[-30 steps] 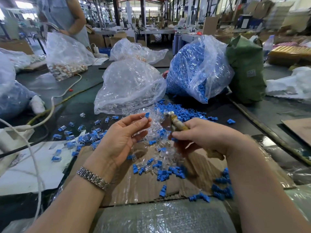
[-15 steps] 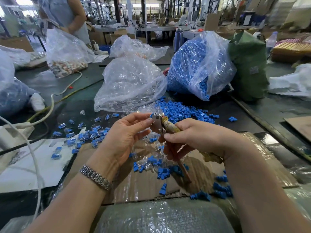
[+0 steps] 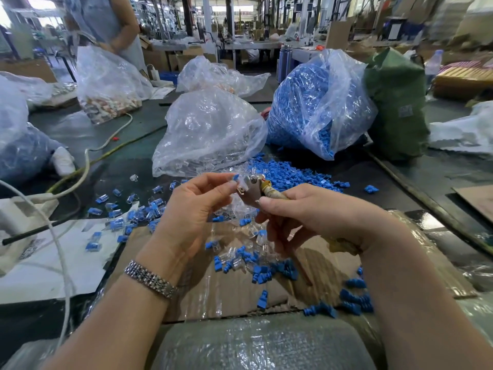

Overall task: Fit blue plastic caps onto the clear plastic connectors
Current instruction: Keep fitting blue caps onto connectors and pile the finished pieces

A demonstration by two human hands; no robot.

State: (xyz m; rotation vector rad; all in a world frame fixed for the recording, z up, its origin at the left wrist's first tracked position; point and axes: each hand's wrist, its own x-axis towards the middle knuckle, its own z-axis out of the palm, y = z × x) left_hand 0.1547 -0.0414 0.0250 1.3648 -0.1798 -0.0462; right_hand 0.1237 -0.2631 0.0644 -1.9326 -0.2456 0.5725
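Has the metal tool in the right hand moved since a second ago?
Yes. The metal tool has swung left, away from the blue cap pile, up to the left hand and the clear connector it pinches.

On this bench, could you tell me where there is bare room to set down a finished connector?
Bare cardboard lies in front of the left hand, and white paper beside the white cable. The middle, around the loose blue caps, is crowded.
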